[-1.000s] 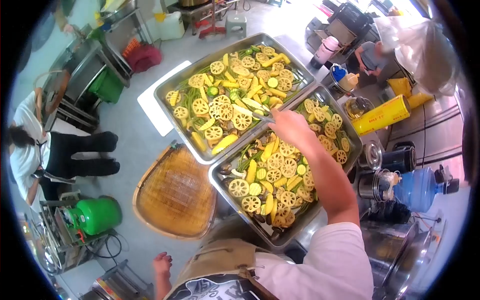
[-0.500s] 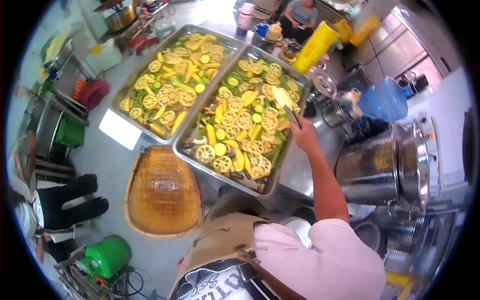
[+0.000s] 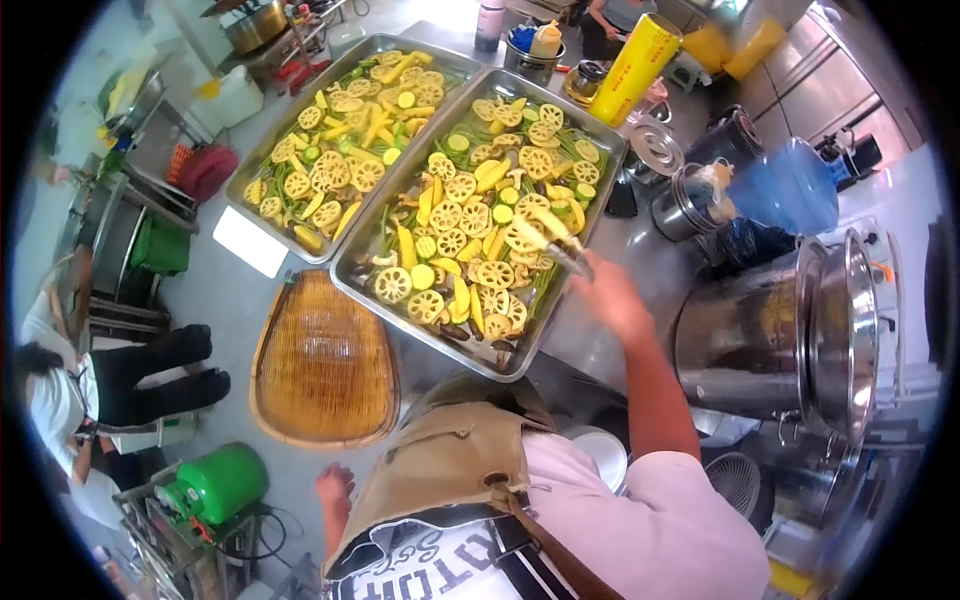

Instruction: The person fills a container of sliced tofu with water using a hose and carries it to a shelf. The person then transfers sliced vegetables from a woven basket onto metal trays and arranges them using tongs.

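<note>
My right hand [image 3: 612, 295] is closed round the handle of a pair of tongs [image 3: 567, 258]. Their two pale tips are spread apart above the right-hand metal tray [image 3: 428, 347], by its right side. Whether the tips touch the food is not clear. Sliced lotus root [image 3: 393, 285], yellow crinkle-cut pieces [image 3: 406, 247], zucchini rounds [image 3: 422, 275], green beans and mushrooms lie across this tray. A second tray [image 3: 236, 186] with a similar mix stands against its left side. My left hand [image 3: 335, 487] hangs low beside the apron [image 3: 440, 455], holding nothing, fingers loosely bent and apart.
A woven bamboo basket [image 3: 325, 365] lies below the trays. To the right stand a large steel pot [image 3: 745, 340], a blue water bottle [image 3: 785, 195] and a yellow roll [image 3: 637, 70]. A green gas cylinder [image 3: 215, 485] and another person [image 3: 60, 390] are at the left.
My right hand has drawn the tongs down and towards me along the tray's right side, and their tips now show apart. My left hand has come into view at the bottom.
</note>
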Tool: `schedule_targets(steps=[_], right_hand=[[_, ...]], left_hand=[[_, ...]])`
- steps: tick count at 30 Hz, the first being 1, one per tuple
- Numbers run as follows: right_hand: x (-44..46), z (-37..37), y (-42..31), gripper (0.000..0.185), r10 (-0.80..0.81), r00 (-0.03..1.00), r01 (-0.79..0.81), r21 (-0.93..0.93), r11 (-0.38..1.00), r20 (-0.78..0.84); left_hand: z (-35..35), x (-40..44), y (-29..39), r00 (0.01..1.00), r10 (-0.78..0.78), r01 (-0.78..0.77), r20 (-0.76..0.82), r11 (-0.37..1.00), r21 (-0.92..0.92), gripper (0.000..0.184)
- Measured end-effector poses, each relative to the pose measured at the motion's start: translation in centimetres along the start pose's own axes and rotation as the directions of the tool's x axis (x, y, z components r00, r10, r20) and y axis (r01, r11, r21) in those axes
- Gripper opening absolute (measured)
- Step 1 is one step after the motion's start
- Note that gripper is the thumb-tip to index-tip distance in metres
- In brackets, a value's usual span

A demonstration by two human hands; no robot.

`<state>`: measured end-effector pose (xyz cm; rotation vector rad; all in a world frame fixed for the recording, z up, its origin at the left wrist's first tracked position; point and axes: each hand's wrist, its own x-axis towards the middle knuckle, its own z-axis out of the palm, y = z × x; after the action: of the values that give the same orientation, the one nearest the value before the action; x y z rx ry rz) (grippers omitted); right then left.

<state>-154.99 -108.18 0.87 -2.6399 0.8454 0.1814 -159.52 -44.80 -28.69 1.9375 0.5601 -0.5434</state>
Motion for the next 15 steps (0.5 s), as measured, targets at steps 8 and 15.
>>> schedule_targets(steps=[8,15], right_hand=[[4.9,0.5,3.5,0.038,-0.136,0.975,0.156,-0.103,0.982,0.177],[8.5,0.0,1.6,0.048,-0.203,0.948,0.235,-0.11,0.966,0.246]], left_hand=[[5.7,-3.3,-9.8,0.911,0.322,-0.394,0.257,0.501,0.771,0.013],[8.8,-10.7,-0.5,0.99,-0.137,0.139,-0.034,0.986,0.092,0.027]])
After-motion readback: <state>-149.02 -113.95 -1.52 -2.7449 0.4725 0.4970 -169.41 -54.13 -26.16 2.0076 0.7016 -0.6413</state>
